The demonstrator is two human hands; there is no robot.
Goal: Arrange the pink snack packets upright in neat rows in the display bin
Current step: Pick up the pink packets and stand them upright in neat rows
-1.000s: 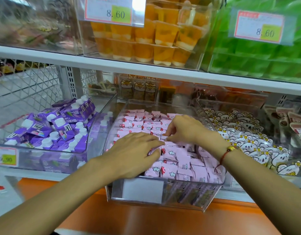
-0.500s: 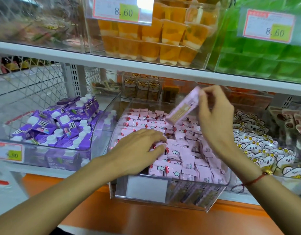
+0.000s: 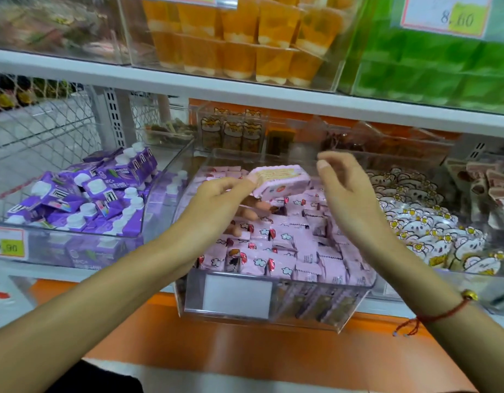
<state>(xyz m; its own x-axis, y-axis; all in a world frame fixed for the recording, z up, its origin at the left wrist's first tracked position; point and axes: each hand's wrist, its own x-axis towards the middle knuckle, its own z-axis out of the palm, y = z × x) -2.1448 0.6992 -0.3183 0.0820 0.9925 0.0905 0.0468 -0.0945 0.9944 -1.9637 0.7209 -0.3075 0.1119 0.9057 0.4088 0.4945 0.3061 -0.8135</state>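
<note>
A clear display bin (image 3: 262,307) on the middle shelf holds several pink snack packets (image 3: 290,251) standing in rows. My left hand (image 3: 216,199) is raised over the bin's middle and pinches one pink packet (image 3: 279,180) by its left end, holding it roughly level above the rows. My right hand (image 3: 344,191) hovers just right of that packet with its fingers apart and nothing in them; a small gap separates it from the packet. A red string bracelet sits on my right wrist.
A bin of purple cartons (image 3: 83,199) stands to the left, a bin of white cartoon packets (image 3: 421,222) to the right. The white upper shelf (image 3: 245,89) carries orange jelly cups (image 3: 245,43) and green packs close overhead. An orange ledge (image 3: 245,350) runs below.
The lifted pink packet passed from my right hand to my left. My left hand rose off the packets in the bin; my right hand let go and opened.
</note>
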